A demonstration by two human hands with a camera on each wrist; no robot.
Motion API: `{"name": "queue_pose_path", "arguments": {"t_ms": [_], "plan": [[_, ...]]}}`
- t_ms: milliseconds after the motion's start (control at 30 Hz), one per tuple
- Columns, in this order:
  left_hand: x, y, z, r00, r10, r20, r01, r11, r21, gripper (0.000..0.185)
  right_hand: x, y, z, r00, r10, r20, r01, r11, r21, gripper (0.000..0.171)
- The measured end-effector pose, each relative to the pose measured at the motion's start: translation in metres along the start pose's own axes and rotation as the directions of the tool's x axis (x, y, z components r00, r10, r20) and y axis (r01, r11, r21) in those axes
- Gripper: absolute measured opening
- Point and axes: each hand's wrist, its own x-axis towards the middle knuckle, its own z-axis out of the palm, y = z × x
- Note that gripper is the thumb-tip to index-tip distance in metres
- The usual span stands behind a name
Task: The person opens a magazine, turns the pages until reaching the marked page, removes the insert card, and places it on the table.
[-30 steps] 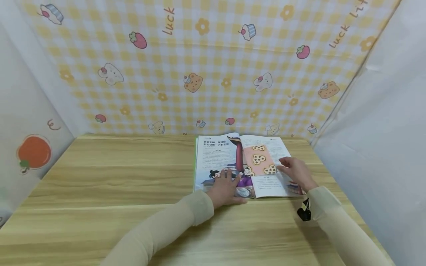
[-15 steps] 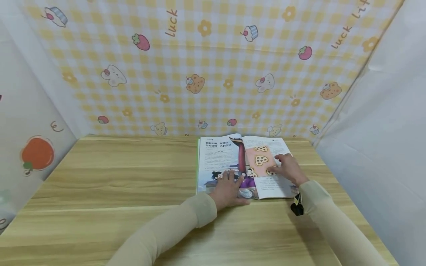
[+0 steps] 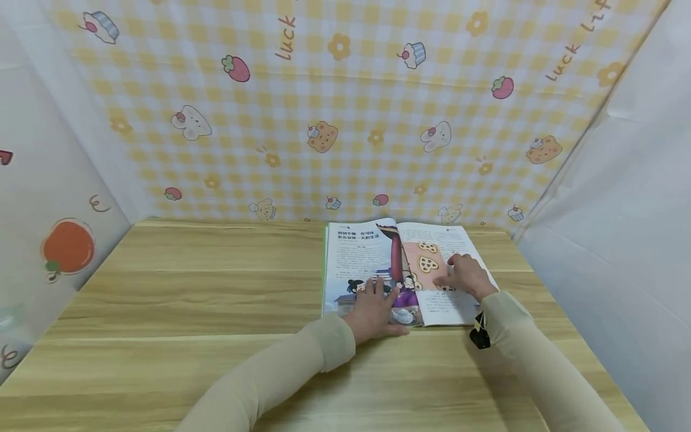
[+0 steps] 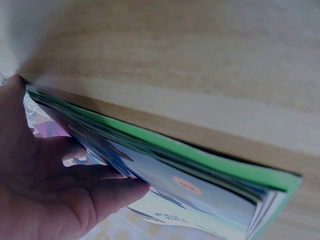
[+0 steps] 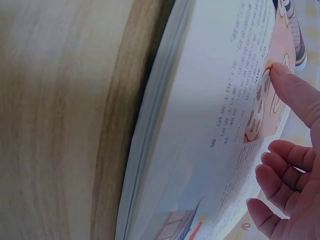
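A magazine [image 3: 356,252] with a green back cover lies open on the table. On its right page, against the fold, is a pink card [image 3: 421,279] printed with heart-shaped cookies. My left hand [image 3: 371,313] rests spread on the lower left page, its thumb along the bottom edge near the fold. In the left wrist view the fingers [image 4: 117,192] lie on the page. My right hand [image 3: 468,277] is over the card's right side. Its thumb [image 5: 282,75] touches the card in the right wrist view, while the other fingers bend loosely, apart from the thumb.
The wooden table [image 3: 216,288] extends left of the magazine and in front of it. A yellow checked cloth [image 3: 351,108] hangs behind, with white side walls [image 3: 621,210]. A small black object [image 3: 479,337] hangs at the right cuff.
My right hand has moved left from beside the card, and its thumb now lies over the card's lower right part. My left hand stays on the page. The head view has shifted slightly.
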Motion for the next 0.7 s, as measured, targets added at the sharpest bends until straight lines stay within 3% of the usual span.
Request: {"name": "queue_pose_path", "arguments": {"t_ms": [433, 700], "plan": [[0.000, 0.000, 0.003, 1.000, -0.003, 0.010, 0.003, 0.999, -0.036, 0.092, 0.011, -0.001, 0.001, 0.992, 0.057, 0.116, -0.060, 0.998, 0.022, 0.060], [0.002, 0.000, 0.003, 1.000, 0.002, -0.002, -0.002, 0.999, -0.032, 0.093, 0.017, -0.004, -0.004, 0.984, 0.067, 0.162, -0.074, 0.997, 0.037, 0.046]]}}
